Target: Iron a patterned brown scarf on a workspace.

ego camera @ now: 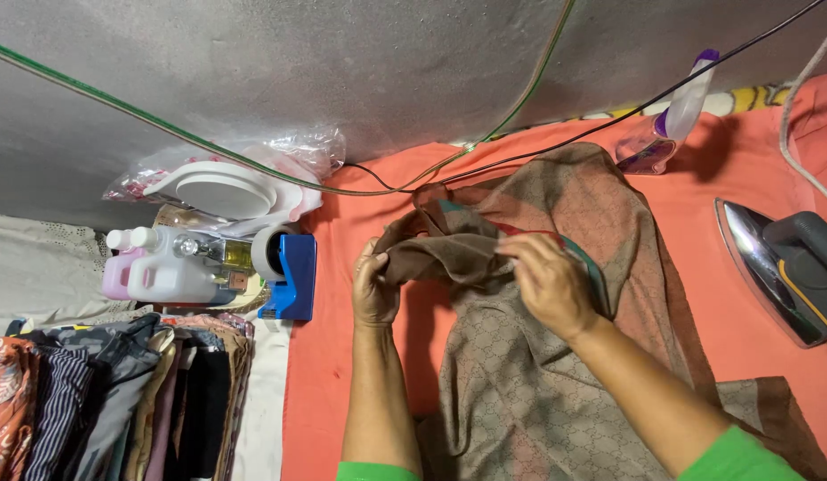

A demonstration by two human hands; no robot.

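Both hands work a brown patterned garment (pixel 538 356) spread on the orange tabletop (pixel 743 330): its far end is bunched and unsmoothed, the rest lying flat. The left hand (pixel 374 287) clasps the bunched fabric, the right hand (pixel 549 283) pinches a fold (the iron (pixel 783 267) rests apart).

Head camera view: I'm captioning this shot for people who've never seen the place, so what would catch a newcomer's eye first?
Most likely the two hands at centre: the left hand and right hand both grip a bunched brown patterned cloth spread over the bright coral-covered table. Next, the iron resting at the right edge, and the spray bottle lying near the wall. At lower left sits a row of folded clothes.
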